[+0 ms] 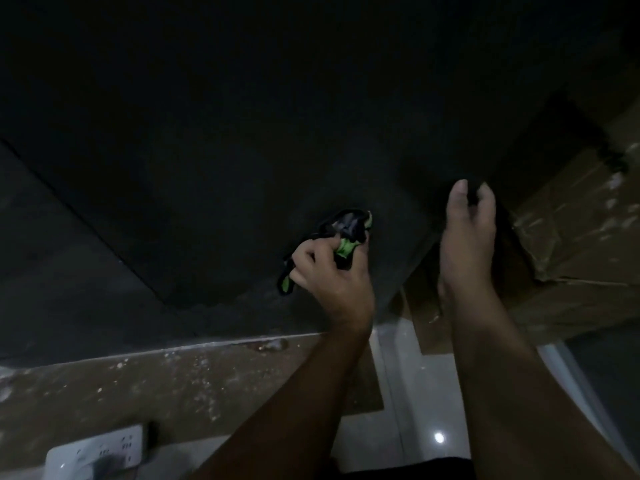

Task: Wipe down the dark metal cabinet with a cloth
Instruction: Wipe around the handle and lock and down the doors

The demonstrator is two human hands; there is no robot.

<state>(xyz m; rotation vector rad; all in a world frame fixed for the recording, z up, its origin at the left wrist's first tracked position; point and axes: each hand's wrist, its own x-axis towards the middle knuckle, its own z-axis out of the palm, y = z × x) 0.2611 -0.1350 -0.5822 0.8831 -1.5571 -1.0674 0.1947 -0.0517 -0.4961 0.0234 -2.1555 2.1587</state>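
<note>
Obs.: the dark matte metal cabinet [242, 133] fills most of the head view. Our left hand [329, 271] grips a bunched black-and-green cloth [349, 233], fingers curled round it, and the wad is pressed to the lower right part of the cabinet face. Our right hand [467, 237] is at the cabinet's right edge, thumb up and fingers curved. We cannot tell whether it clasps the edge or only rests there (the light is poor, and edge and fingers merge).

Risks, as we judge them:
1. The cloth is wadded small, so little of it meets the metal. Strokes could leave unwiped strips, and in this dimness we might not see them.
2. A loose tail of cloth hangs below the left hand. It could work out of the grip or drag across the wiped face.
3. A brown taped cardboard box [571, 237] sits just beside the cabinet's right side. A wide stroke to the right could drive our knuckles into it.
4. A white power strip [97, 448] lies low at the left. If the cloth is damp (we cannot tell), drips near it are a hazard.
</note>
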